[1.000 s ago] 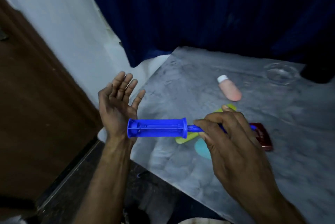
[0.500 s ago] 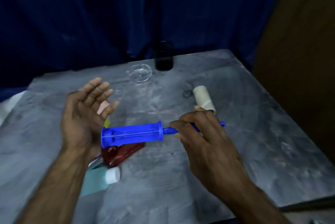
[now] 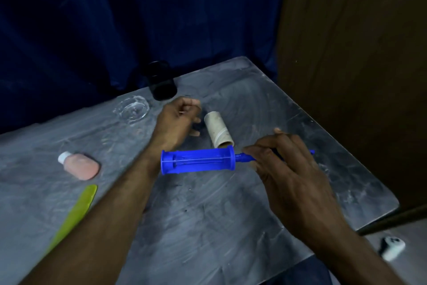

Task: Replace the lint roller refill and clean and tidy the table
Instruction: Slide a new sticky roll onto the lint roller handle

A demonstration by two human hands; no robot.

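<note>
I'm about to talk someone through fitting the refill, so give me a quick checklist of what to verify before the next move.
1. Blue lint roller bare, no roll on its cage: ok.
2. Right hand grips the roller's handle: ok.
3. Left hand free, curled beside the roll: ok; contact cannot tell.
4. Cardboard roll lying on the grey table, within reach: ok.
5. Roll is a fresh refill, not a spent core: cannot tell.
6. Table tidy: not ok; pink bottle and glass dish lie out.
</note>
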